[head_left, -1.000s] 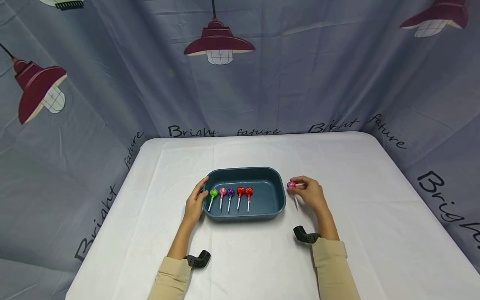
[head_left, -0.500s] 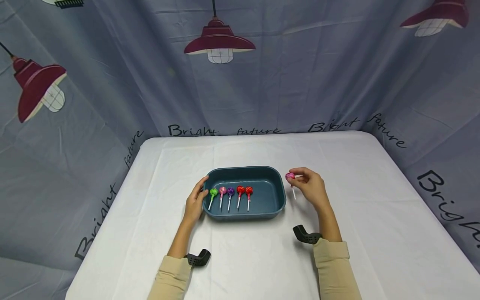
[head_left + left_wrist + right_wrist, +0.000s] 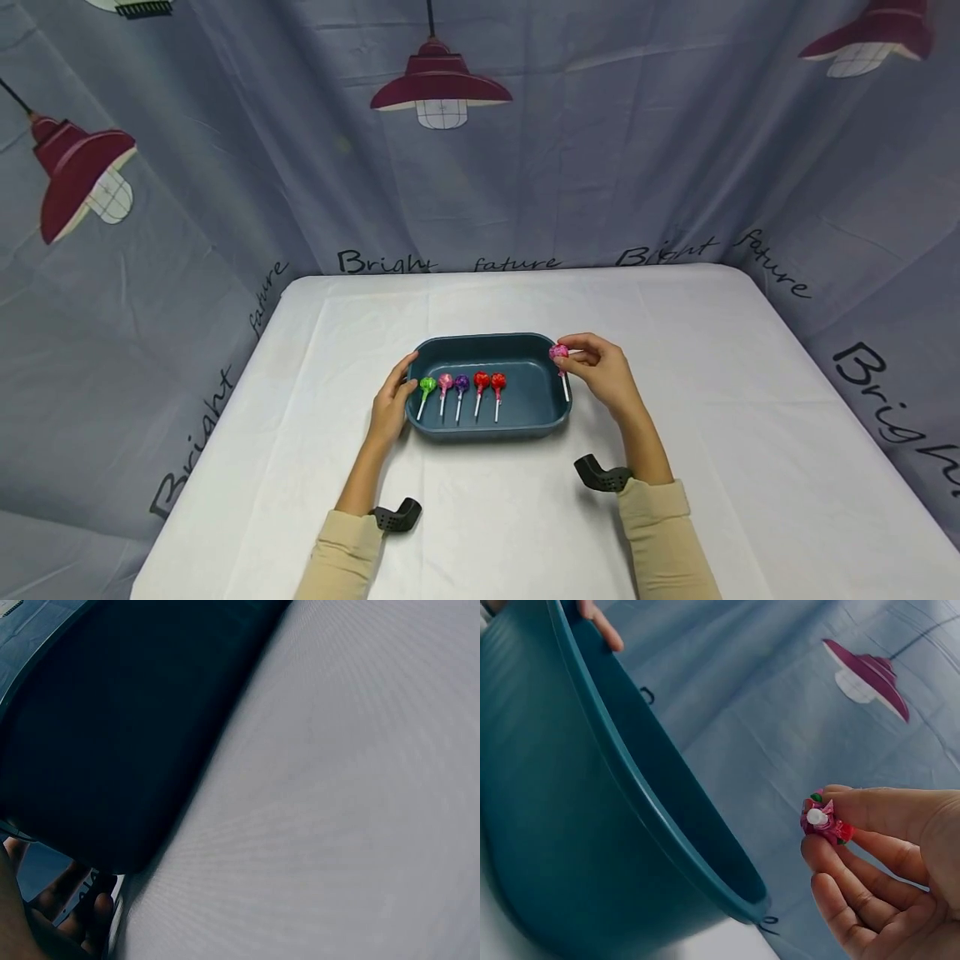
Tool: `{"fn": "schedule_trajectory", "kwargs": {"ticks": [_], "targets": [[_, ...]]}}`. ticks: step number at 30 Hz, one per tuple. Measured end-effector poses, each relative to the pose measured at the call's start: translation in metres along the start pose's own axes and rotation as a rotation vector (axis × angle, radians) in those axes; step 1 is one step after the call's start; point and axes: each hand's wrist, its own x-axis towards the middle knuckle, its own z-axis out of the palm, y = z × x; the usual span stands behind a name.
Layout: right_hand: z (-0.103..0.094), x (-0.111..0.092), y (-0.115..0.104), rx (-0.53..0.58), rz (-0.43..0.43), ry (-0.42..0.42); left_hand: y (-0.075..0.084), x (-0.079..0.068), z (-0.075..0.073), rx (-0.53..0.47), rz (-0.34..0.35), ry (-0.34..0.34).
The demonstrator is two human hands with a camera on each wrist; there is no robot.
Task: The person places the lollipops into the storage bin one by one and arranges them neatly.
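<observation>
A dark teal plastic tray sits on the white-covered table. Inside it, in a row on the left, lie a green lollipop, a pink lollipop, a purple lollipop and two red lollipops, one red lollipop at the row's right end. My left hand grips the tray's left end, thumb and fingers at the rim. Over the tray's right rim, my right hand pinches a bright pink lollipop by its wrapped head, between thumb and fingers. Its white stick hangs down, pointing toward the right wrist camera.
The white tablecloth spreads all round the tray. Behind it hangs a grey-blue curtain printed with red lamps and lettering. A black wrist camera sits at the right wrist, another wrist camera at the left.
My right hand has raised the bright pink lollipop from beside the tray and carried it left to the right rim. The left hand and the lollipops in the tray have stayed put.
</observation>
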Motion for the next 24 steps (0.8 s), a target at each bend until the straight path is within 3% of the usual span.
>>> {"fn": "schedule_trajectory", "kwargs": {"ticks": [12,20,24], "targets": [[0.028,0.003,-0.008,-0.059,-0.042,-0.036,0.001,0.000,-0.002,-0.010,-0.037,-0.010],[0.051,0.005,-0.009,-0.143,-0.090,-0.023,0.034,-0.007,-0.002,-0.013,-0.029,-0.032],[0.060,0.005,-0.008,-0.156,-0.066,0.000,0.036,-0.008,-0.002,-0.011,-0.039,-0.031]]}}
